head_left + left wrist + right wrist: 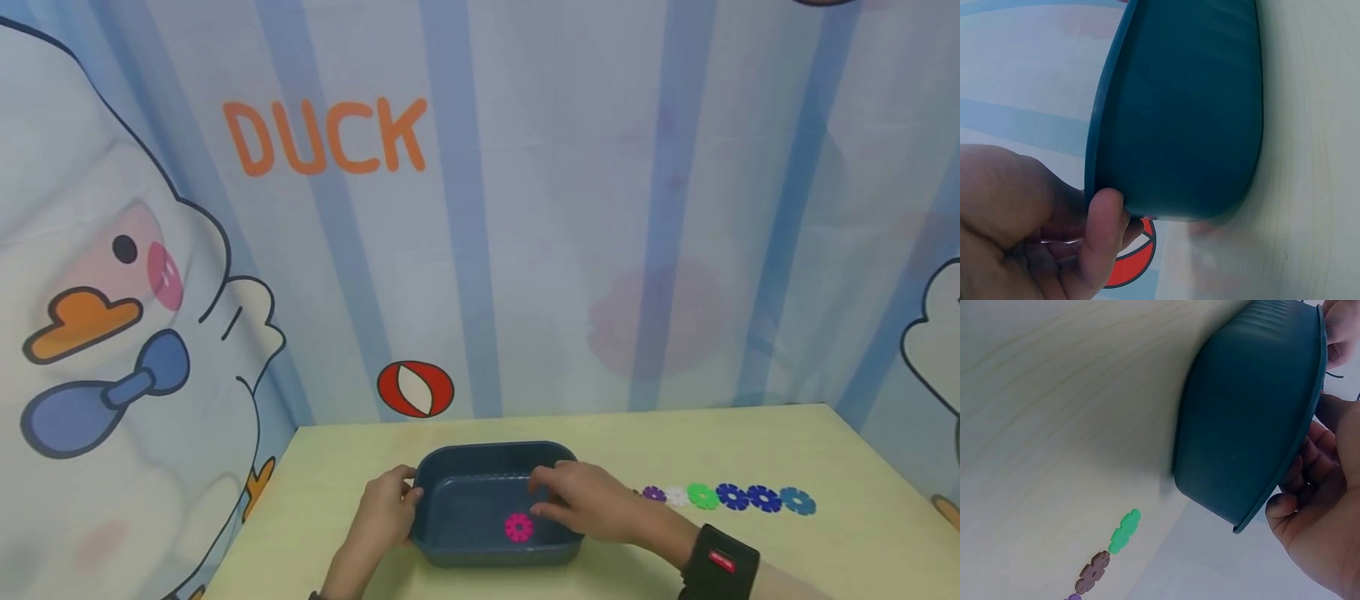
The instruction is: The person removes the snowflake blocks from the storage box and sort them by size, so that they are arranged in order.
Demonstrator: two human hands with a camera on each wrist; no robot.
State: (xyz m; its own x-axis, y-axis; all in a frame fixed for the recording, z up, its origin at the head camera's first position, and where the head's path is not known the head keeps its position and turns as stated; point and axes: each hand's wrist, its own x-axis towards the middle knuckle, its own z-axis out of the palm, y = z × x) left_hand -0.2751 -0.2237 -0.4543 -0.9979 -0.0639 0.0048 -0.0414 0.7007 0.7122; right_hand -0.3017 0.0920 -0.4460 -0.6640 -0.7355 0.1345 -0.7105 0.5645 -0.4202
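A dark blue plastic basin [480, 554] stands on the table, with one pink flower-shaped disc [518, 527] on its floor. My left hand [388, 507] holds the basin's left rim, thumb and fingers on either side of the edge, as the left wrist view also shows the hand [1041, 231] at the rim. Over the right rim reaches my right hand [588, 502], its bent fingers apart above the inside, just right of the pink disc. In the right wrist view nothing shows between the fingers of the right hand [1325, 506].
To the right of the basin runs a row of flower-shaped discs: light blue [798, 501], dark blue [764, 498], green [702, 496], white [677, 496] and purple [654, 494]. A brown disc [1092, 572] and another green disc [1125, 531] lie nearer the basin. Behind the table hangs a printed curtain [555, 208].
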